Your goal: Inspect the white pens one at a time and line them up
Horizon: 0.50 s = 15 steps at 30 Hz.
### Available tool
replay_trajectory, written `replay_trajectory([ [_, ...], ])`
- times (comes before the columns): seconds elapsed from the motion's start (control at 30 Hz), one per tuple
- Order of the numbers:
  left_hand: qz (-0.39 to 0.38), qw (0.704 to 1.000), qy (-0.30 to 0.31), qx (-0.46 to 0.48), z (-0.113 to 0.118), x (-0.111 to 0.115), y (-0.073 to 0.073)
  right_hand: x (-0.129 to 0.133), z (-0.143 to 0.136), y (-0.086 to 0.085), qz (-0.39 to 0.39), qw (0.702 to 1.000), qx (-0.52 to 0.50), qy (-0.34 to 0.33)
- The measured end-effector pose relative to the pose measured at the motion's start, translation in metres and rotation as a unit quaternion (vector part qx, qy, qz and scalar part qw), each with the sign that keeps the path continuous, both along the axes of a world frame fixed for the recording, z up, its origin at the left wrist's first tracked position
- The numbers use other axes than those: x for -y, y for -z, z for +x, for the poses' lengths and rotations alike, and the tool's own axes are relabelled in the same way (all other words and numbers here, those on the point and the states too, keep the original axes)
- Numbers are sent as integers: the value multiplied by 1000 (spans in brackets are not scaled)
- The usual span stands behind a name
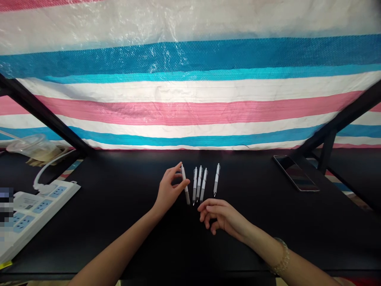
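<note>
On the black table lie several white pens with grey grips. My left hand (172, 184) is at the leftmost pen (187, 191), its thumb and fingers around the upper part of the barrel. Right of it, a close group holds a left pen (195, 183), a middle pen (199, 180) and a right pen (204, 183). Another pen (217, 179) lies apart, farther right. My right hand (222, 216), with a beaded bracelet on the wrist, hovers just below the group, fingers loosely curled and apart, holding nothing.
A phone (296, 173) lies on the black table (133, 246) at the right. At the left are a white power strip (38, 210) with a plugged cable and a plastic cup (32, 146). Dark metal bars slant at both sides before a striped sheet (190, 113).
</note>
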<state>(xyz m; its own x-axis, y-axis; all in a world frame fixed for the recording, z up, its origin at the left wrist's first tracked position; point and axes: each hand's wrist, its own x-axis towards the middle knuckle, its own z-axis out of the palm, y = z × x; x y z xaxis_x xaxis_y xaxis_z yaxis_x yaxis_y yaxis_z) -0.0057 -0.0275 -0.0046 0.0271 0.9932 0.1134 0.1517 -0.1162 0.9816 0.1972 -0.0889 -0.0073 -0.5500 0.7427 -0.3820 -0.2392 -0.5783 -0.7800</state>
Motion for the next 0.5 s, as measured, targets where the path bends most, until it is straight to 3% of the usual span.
replay_trajectory([
  [0.2,-61,987,134,58,-4,-1,4,-2,2,0,18,1000,23,-1],
  [0.27,-44,986,162,2,-6,1,0,-5,4,-2,54,997,54,12],
  [0.37,47,968,208,-135,-8,4,-4,-9,9,-6,166,973,159,32],
  [0.43,112,939,242,-218,-8,6,-4,-10,12,-7,288,913,286,45],
  [0.5,154,910,267,-277,-8,8,-2,-11,15,-4,425,798,422,61],
])
